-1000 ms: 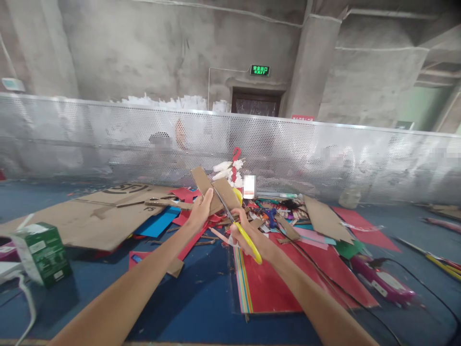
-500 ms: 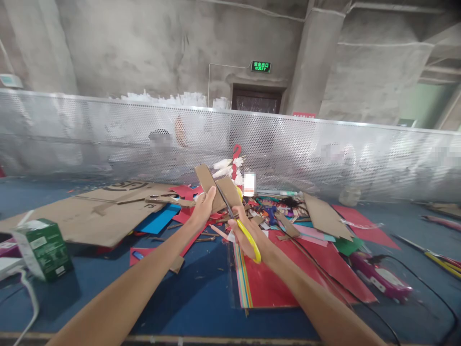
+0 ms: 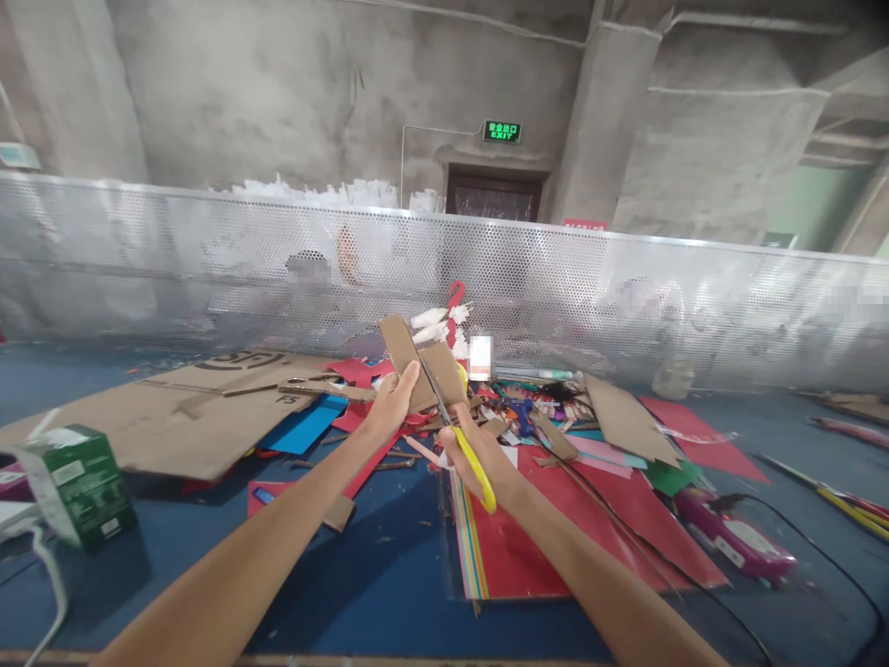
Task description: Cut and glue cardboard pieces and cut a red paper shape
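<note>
My left hand [image 3: 394,400] is closed on a piece of brown cardboard [image 3: 401,343], held up above the table with the thumb on its face. My right hand [image 3: 476,449] grips a pair of yellow-handled scissors [image 3: 479,474]. Their dark blade [image 3: 434,383] lies across the cardboard, and a flap of it stands on each side of the blade. Part of the handles is hidden by my right fingers. Beneath both hands lie cardboard scraps and a pack of coloured paper [image 3: 532,547] with a red top sheet.
A large cardboard sheet [image 3: 181,421] lies left, with a green box [image 3: 80,486] before it. Mixed scraps [image 3: 520,417] are heaped behind my hands. On the right are a purple device [image 3: 736,537] with a black cable and several long tools [image 3: 826,491]. A perforated metal panel [image 3: 243,269] borders the table's back.
The yellow handles have shifted slightly left and look closer together. My left hand and the cardboard have hardly moved. The whole view has tilted very slightly.
</note>
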The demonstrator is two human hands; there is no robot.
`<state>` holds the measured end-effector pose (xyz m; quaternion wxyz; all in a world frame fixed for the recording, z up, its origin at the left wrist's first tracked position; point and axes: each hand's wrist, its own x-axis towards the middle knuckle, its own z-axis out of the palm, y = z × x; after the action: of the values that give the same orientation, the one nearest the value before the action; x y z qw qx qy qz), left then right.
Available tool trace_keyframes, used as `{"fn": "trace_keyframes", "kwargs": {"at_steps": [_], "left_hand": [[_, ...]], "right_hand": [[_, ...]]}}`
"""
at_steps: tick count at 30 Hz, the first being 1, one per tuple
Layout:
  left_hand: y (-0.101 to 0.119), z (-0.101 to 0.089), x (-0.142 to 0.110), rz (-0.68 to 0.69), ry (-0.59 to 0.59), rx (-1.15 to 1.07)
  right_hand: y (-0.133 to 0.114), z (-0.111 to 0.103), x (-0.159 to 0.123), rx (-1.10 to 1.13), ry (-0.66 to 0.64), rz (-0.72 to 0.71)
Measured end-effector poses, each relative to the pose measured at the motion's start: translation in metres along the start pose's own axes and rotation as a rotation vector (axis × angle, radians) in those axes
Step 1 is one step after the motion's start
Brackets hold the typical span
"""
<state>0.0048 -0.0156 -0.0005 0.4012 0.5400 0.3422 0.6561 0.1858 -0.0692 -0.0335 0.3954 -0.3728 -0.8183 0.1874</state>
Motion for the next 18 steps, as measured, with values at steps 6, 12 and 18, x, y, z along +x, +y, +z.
{"fn": "trace_keyframes", "kwargs": {"at_steps": [6, 12, 18], "left_hand": [[-0.005, 0.005, 0.001, -0.024, -0.013, -0.085], [-0.008, 0.006, 0.002, -0.027, -0.028, -0.150], [-0.010, 0.008, 0.004, -0.020, -0.024, -0.187]], "right_hand": [[-0.008, 0.001, -0.001, -0.061, 0.017, 0.057], [-0.007, 0.009, -0.002, -0.046, 0.065, 0.049], [-0.006, 0.014, 0.000, 0.123, 0.072, 0.039]]}}
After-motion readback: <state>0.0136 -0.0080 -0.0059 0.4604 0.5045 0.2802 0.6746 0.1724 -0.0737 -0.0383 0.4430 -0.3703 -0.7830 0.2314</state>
